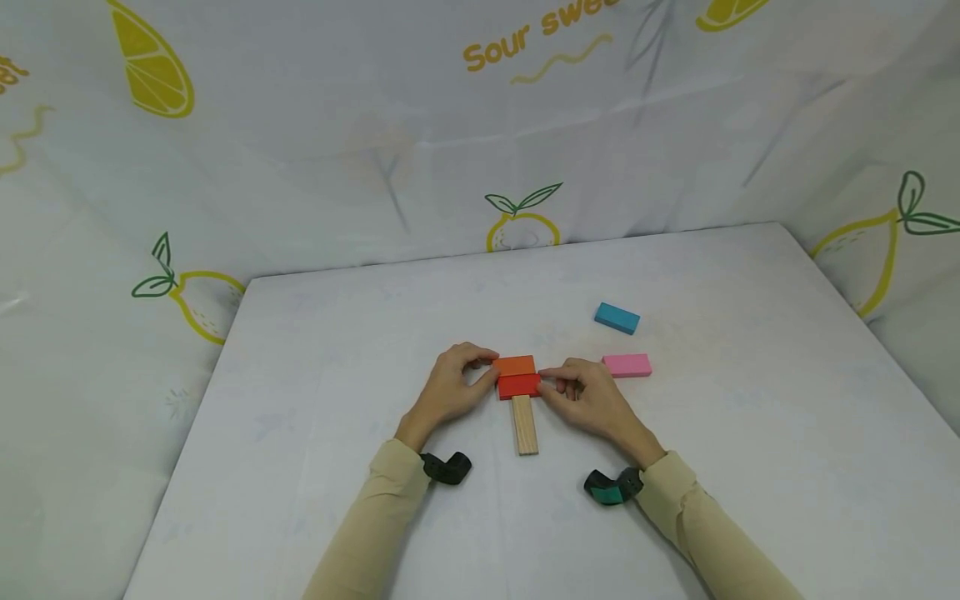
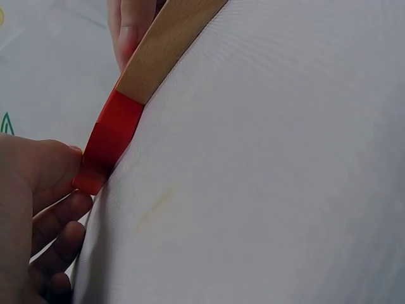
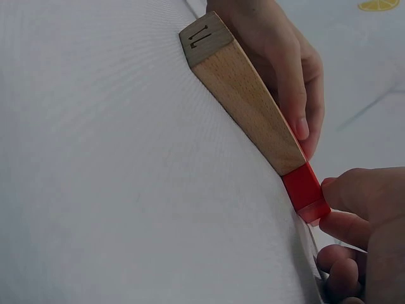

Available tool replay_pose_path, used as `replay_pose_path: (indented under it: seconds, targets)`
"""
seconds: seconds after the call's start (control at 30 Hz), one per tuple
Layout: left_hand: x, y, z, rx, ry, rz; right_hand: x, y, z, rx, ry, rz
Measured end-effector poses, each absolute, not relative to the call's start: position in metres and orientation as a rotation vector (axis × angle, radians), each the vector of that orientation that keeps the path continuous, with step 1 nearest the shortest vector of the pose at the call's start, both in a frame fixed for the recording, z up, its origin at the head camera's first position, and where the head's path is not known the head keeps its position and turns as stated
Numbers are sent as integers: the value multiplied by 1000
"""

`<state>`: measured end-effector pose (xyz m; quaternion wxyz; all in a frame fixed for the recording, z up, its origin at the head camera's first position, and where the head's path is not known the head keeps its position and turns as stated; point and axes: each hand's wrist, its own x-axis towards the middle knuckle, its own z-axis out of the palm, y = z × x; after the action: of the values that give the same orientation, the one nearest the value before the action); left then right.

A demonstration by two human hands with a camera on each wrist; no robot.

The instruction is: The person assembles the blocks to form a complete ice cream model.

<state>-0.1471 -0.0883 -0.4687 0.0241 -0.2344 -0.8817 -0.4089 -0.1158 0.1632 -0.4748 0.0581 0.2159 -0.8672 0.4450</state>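
Observation:
An orange block [image 1: 513,366] and a red block [image 1: 519,386] lie flat side by side, their long edges together. A plain wooden block [image 1: 525,425] extends from the red one's near edge, making a T shape. At the left end, my left hand [image 1: 456,379] pinches the orange block between thumb and index finger. My right hand [image 1: 588,396] holds the red block's right end with thumb and index finger, its other fingers curled below. In the right wrist view the wooden block [image 3: 247,104] shows a dark marking on its near end; the orange block is hidden there.
A pink block [image 1: 627,365] lies just beyond the right hand, with a blue block [image 1: 617,318] farther back. White cloth covers the table [image 1: 300,400], and a lemon-printed curtain [image 1: 315,167] rises behind its far edge. Each wrist wears a black camera [image 1: 447,468].

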Motion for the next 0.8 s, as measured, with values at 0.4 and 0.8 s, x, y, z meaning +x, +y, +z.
replay_pose_path:
  seconds: [0.4,0.8]
  targets:
    - [-146,-86,-472,-708,-2718,-1244,-116,163,-474,659,-2625,1323]
    - [-146,-87,-474,-729,-2694,-1219,-116,164,-476,677,-2595,1331]
